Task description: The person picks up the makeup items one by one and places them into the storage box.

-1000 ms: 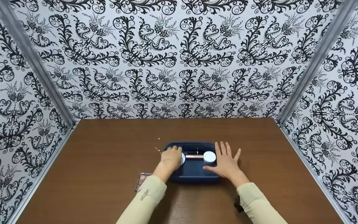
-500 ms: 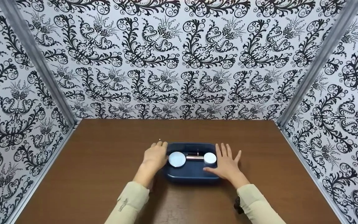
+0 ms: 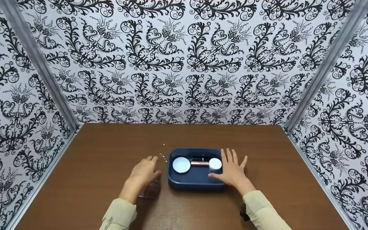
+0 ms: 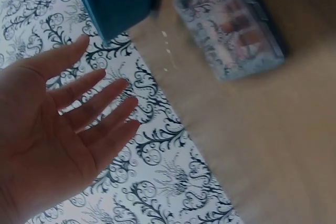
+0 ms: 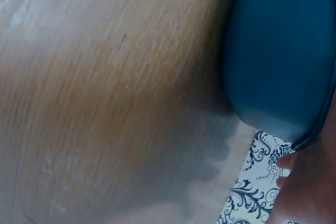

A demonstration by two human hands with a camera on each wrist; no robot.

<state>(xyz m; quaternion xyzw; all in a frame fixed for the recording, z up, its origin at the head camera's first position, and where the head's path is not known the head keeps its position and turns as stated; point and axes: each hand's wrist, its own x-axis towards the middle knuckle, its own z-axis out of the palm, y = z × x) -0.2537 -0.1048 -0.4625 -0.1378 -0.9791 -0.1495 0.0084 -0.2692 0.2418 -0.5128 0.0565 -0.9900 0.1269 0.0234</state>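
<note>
My left hand (image 3: 143,172) hovers over the table left of the blue tray (image 3: 196,184), above a clear-lidded makeup palette (image 3: 150,190). In the left wrist view that hand (image 4: 79,114) has loose, extended fingers and holds nothing; the palette (image 4: 236,30) lies apart from it. My right hand (image 3: 233,172) rests at the tray's right rim, fingers spread. Inside the tray are a large round white-topped container (image 3: 181,165), a rose-gold tube (image 3: 200,163) and a smaller white-lidded jar (image 3: 215,163). The right wrist view shows the tray's outer wall (image 5: 278,51) and part of my hand (image 5: 310,187).
Small shiny gold bits (image 3: 163,157), perhaps a fine chain, lie on the brown table (image 3: 107,143) just left of the tray. Patterned black-and-white walls (image 3: 177,80) enclose the table at the back and sides.
My left hand has let go of the large white-topped container in the tray and moved left and toward me, over the palette. The right hand stays at the tray's rim.
</note>
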